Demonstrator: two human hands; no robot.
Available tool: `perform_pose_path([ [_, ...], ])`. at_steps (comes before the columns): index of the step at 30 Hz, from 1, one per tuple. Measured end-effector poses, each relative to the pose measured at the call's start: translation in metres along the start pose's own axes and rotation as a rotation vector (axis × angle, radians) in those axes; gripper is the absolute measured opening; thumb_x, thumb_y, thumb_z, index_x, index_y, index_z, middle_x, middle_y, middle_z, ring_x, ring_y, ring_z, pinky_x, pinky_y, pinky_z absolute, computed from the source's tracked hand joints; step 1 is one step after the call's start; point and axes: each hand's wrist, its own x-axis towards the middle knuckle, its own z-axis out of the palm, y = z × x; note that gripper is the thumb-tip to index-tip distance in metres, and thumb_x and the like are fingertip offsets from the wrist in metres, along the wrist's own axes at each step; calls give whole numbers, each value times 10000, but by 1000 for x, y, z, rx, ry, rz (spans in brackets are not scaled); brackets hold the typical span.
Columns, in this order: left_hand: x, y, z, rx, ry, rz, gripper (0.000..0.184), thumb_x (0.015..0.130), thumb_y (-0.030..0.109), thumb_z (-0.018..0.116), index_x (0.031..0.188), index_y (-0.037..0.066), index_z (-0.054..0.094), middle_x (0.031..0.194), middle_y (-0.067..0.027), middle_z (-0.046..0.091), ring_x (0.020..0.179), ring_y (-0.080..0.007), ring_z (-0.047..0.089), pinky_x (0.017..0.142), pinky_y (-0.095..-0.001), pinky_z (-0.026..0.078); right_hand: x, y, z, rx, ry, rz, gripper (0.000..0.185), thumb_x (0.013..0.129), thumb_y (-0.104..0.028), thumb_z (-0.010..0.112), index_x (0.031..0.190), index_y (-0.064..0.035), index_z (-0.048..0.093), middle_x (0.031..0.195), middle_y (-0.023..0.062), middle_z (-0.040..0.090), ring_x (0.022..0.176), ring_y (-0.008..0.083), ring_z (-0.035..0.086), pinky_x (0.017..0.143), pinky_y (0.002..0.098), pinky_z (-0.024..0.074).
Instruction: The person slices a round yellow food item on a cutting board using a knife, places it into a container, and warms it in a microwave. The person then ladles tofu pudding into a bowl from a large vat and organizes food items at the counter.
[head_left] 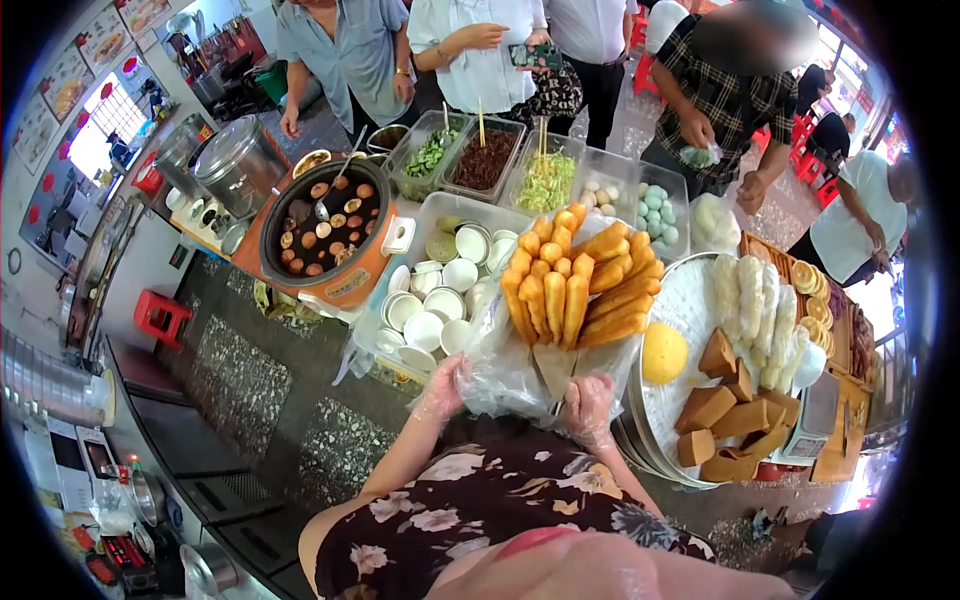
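My left hand (pixel 440 388), in a clear plastic glove, is closed on the left edge of a clear plastic bag (pixel 490 370). Gloved as well, my right hand (pixel 589 406) grips the handle of a flat metal scraper (pixel 553 371), whose blade lies at the near ends of the fried dough sticks (pixel 575 285). The golden sticks are piled in front of both hands, on and beside the plastic. Left of them, a clear bin (pixel 386 283) holds many white bowls (pixel 447 302).
Brown eggs sit in a dark pot (pixel 377 228) at left. Clear tubs of greens (pixel 545 182) and eggs (pixel 655 212) line the far side. At right, a round metal tray (pixel 653 440) holds brown cake blocks (pixel 740 408) and a yellow bun (pixel 664 352). Several people stand beyond.
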Motion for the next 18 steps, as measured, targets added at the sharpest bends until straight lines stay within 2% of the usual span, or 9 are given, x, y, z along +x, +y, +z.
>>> perform_pose_path([
  [3,-3,-16,-7,45,49,24,278,914,190,576,1139,27,566,1011,-70,637,879,-186,618,782,-345,530,-6,-3,-4,-65,-70,5,145,852,-152,519,776,-58,599,716,110,600,722,308,573,818,456,407],
  [5,3,-17,0,309,117,49,331,911,171,579,1200,16,545,1069,-72,634,974,-203,609,896,-364,500,-3,2,0,-91,-55,24,157,855,-158,513,775,-52,597,723,111,606,731,310,573,851,460,404],
  [7,14,-24,-11,361,166,83,318,915,190,575,1183,18,565,1040,-65,635,948,-180,596,860,-336,490,-12,17,10,-128,-116,-12,162,861,-158,509,775,-46,590,720,118,594,735,322,564,856,463,405],
  [9,7,-26,-16,662,190,163,307,909,194,576,1151,5,586,1015,-53,630,893,-147,575,805,-293,468,-8,6,2,-72,-15,61,167,865,-153,504,771,-38,581,711,124,576,733,338,550,841,469,408],
  [10,6,-29,-14,750,204,208,287,906,193,568,1103,-14,598,968,-37,629,847,-119,550,766,-259,443,-5,0,-5,-130,25,-47,167,866,-139,499,759,-36,577,700,128,561,726,349,539,828,473,410],
  [13,4,-29,-11,1016,203,296,243,914,156,551,1072,-24,592,902,-24,634,813,-114,556,742,-249,449,-13,4,-10,28,0,85,119,841,-112,523,766,-41,583,689,121,561,678,334,537,811,465,411],
  [16,9,-32,-35,1180,104,354,245,911,119,548,1111,-21,570,932,-37,633,812,-115,561,734,-257,459,-20,8,-21,-52,34,-51,72,797,-97,556,745,-53,579,676,110,551,655,311,534,815,464,413],
  [18,8,-37,-26,1099,99,354,255,911,103,542,1136,-16,556,953,-44,632,824,-118,567,741,-262,465,-29,19,-20,-90,34,-90,67,786,-101,571,737,-55,573,670,106,546,650,311,530,814,463,412],
])
